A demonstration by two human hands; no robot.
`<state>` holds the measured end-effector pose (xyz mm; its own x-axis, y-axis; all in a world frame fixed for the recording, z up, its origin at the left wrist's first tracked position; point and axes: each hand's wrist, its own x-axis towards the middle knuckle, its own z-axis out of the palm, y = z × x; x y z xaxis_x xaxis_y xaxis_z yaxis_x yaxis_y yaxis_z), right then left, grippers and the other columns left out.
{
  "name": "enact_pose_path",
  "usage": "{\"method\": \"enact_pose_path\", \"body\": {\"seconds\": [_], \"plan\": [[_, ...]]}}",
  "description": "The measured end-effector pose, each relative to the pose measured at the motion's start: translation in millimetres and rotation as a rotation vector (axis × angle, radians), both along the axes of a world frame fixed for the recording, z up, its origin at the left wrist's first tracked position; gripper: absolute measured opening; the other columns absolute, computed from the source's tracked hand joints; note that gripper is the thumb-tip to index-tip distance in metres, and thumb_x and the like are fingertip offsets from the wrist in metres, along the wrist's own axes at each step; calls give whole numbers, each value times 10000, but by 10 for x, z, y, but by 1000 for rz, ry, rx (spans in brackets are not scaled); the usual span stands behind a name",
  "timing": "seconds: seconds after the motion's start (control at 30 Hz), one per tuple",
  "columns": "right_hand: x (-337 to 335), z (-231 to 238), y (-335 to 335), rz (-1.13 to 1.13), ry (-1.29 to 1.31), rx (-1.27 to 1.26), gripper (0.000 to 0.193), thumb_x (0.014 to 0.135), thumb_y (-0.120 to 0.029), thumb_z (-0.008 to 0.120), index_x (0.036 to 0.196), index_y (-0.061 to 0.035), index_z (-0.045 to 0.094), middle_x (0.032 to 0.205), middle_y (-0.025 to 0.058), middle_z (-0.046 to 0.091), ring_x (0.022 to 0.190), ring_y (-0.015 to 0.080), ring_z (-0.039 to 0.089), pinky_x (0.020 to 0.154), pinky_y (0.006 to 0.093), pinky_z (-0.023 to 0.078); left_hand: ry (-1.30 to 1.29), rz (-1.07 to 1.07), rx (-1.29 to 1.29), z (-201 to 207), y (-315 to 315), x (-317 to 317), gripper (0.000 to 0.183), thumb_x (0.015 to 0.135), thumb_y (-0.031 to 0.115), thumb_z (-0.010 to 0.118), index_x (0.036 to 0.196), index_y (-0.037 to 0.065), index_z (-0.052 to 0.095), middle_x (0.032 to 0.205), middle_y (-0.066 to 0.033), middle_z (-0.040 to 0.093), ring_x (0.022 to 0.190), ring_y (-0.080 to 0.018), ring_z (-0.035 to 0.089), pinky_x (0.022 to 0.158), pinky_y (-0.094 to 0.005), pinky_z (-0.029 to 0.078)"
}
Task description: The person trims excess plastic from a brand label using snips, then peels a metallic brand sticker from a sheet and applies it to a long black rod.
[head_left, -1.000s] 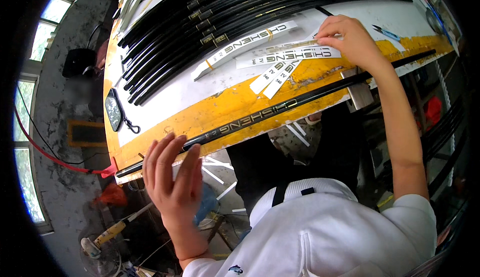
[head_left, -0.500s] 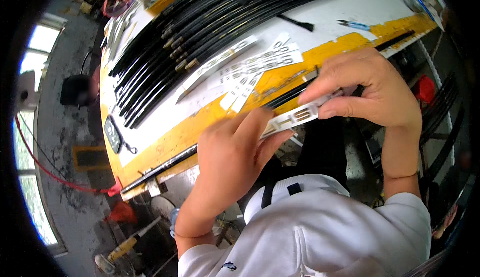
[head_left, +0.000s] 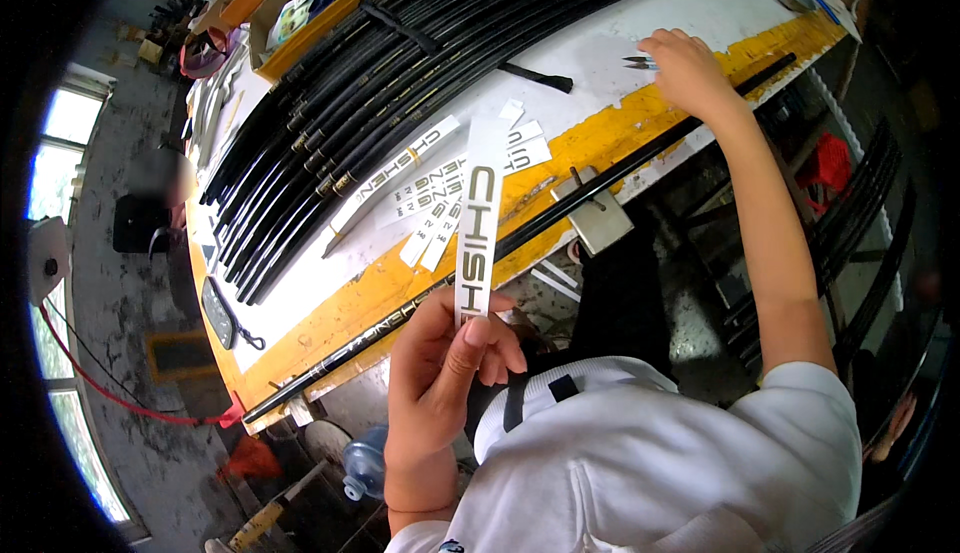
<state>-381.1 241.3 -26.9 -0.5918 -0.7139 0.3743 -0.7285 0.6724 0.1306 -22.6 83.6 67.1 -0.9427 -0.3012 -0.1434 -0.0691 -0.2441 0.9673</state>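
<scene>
Upright in my left hand (head_left: 440, 373) is a white decal strip (head_left: 479, 213) with large dark lettering, pinched near its lower end between thumb and fingers. My right hand (head_left: 690, 73) reaches to the far side of the table, fingers curled over a small tool (head_left: 640, 62) with two dark pointed tips. Its blue handle is mostly hidden under the hand. A long black rod (head_left: 540, 225) with pale lettering lies along the table's near edge, passing a metal block (head_left: 602, 221). More printed strips (head_left: 425, 198) lie loosely behind the left hand.
Many black rods (head_left: 330, 133) lie side by side across the white-covered, yellow-edged table (head_left: 290, 378). A black strap (head_left: 535, 77) rests near them. On the left is a dark tag with a clip (head_left: 218, 313); farther back, a yellow box (head_left: 270, 58). A blue bottle (head_left: 368, 463) is below.
My right hand has let go of the decal strip and moved far right to the small tool. My left hand has turned the strip upright. The view has shifted a little.
</scene>
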Motion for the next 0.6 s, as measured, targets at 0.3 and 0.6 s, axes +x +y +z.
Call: {"method": "enact_pose_path", "body": {"seconds": [0.3,0.6], "plan": [[-237,-89,13,-60,-86,202,209,799,-52,528,1004,-15,549,972,132,560,932,321,545,806,400,461,-10,-32,228,64,95,-29,247,943,172,437,1061,-28,521,744,-82,608,580,-70,486,560,-185,408],[949,749,29,223,-605,-592,320,931,-243,361,1049,-23,560,856,59,513,752,152,476,678,267,382,-29,103,294,81,153,-51,303,926,216,445,992,-66,532,591,-134,578,376,-67,369,369,-181,282]]}}
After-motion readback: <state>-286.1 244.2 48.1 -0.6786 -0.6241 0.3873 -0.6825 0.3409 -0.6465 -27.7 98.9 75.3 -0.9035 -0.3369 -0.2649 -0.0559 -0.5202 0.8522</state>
